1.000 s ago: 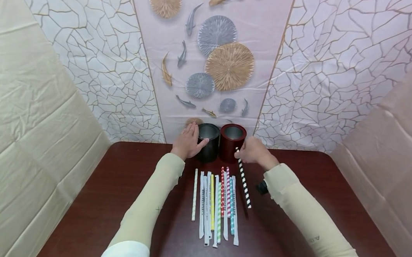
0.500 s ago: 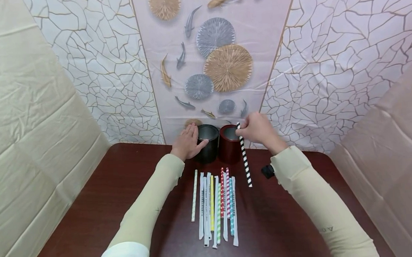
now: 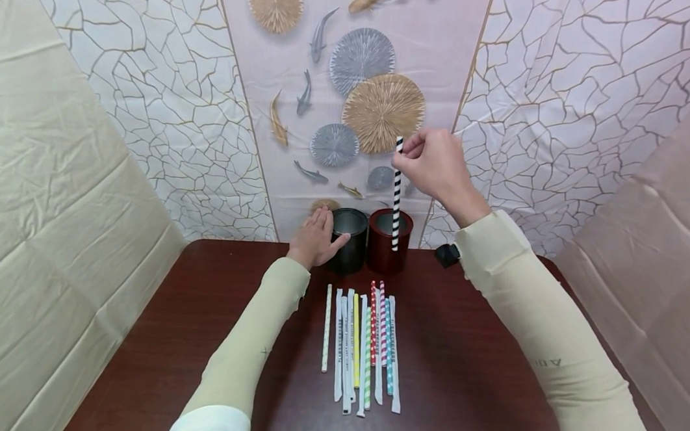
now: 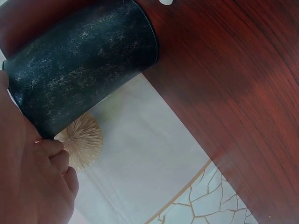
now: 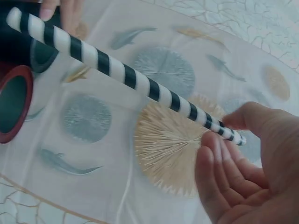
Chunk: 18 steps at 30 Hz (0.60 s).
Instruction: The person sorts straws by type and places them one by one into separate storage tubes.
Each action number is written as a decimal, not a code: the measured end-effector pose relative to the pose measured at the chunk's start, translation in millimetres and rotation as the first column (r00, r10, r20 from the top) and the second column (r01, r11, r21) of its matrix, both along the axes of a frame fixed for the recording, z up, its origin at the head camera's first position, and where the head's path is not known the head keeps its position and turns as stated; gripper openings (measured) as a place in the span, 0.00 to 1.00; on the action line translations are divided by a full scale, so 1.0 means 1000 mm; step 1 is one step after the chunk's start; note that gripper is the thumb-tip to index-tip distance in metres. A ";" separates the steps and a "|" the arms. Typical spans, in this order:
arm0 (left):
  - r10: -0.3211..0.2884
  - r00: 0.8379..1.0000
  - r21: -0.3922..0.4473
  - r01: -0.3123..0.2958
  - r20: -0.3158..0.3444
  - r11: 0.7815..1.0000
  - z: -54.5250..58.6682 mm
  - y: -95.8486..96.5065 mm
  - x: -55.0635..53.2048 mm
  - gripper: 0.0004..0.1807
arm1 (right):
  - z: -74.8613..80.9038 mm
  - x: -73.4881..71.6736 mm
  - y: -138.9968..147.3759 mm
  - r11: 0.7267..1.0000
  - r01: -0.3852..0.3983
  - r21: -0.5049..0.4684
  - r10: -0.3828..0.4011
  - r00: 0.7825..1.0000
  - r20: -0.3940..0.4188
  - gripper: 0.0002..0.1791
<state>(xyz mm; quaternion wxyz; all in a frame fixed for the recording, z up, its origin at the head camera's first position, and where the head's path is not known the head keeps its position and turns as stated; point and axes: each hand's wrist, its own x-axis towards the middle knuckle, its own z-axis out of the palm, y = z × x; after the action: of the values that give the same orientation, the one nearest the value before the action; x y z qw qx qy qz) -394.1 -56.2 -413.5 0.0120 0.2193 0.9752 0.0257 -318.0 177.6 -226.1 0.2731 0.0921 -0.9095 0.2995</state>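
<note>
My right hand (image 3: pixel 436 165) pinches a black-and-white striped paper straw (image 3: pixel 397 196) near its upper end, between thumb and fingers. The straw hangs almost upright, and its lower part overlaps the dark red cup (image 3: pixel 378 253) in the head view. In the right wrist view the straw (image 5: pixel 135 79) slants across, its far end over the black cup (image 5: pixel 18 35). My left hand (image 3: pixel 315 238) rests against the left side of the black cup (image 3: pixel 347 258), fingers extended and thumb near the rim. The left wrist view shows that hand (image 4: pixel 32 172) at the black cup's rim.
Several straws lie side by side on the brown table (image 3: pixel 171 355): a yellow straw (image 3: pixel 356 342), a red dotted straw (image 3: pixel 373 324), and white paper-wrapped ones such as this wrapped straw (image 3: pixel 393 356). A patterned wall covering (image 3: pixel 338 85) rises right behind the cups.
My right hand has lifted the black-and-white straw up from beside the red cup, bringing the straw's lower end in front of the cup. My left hand has stayed at the black cup.
</note>
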 end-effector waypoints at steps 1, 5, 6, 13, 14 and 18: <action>0.001 1.000 -0.001 -0.001 0.000 1.000 -0.001 0.000 -0.001 0.48 | 0.002 -0.001 -0.002 1.000 0.002 -0.017 -0.003 1.000 -0.023 0.11; 0.000 1.000 -0.007 0.000 -0.019 1.000 -0.003 0.001 -0.002 0.48 | 0.003 -0.004 -0.009 0.995 -0.016 -0.099 0.004 0.993 -0.121 0.10; 0.000 1.000 -0.004 0.000 -0.023 1.000 -0.004 0.001 -0.002 0.48 | 0.002 -0.006 -0.010 0.993 -0.026 -0.118 0.009 0.989 -0.148 0.10; 0.001 1.000 0.005 -0.001 -0.020 1.000 -0.003 0.000 -0.001 0.47 | -0.014 -0.014 -0.016 0.974 -0.104 -0.202 0.045 0.960 -0.275 0.10; 0.002 1.000 0.005 -0.002 -0.018 1.000 -0.003 0.000 -0.001 0.48 | -0.017 -0.015 -0.017 0.972 -0.107 -0.212 0.045 0.959 -0.279 0.10; 0.008 1.000 0.003 -0.008 -0.013 1.000 -0.002 0.001 -0.002 0.48 | -0.030 -0.019 -0.020 0.960 -0.133 -0.246 0.063 0.959 -0.275 0.09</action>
<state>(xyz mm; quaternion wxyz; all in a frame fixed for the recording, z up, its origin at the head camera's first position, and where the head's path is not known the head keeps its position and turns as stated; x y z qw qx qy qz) -395.7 -55.2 -415.8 0.0055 0.2157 0.9761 0.0258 -336.9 157.4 -255.8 0.3864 0.1396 -0.8115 0.4155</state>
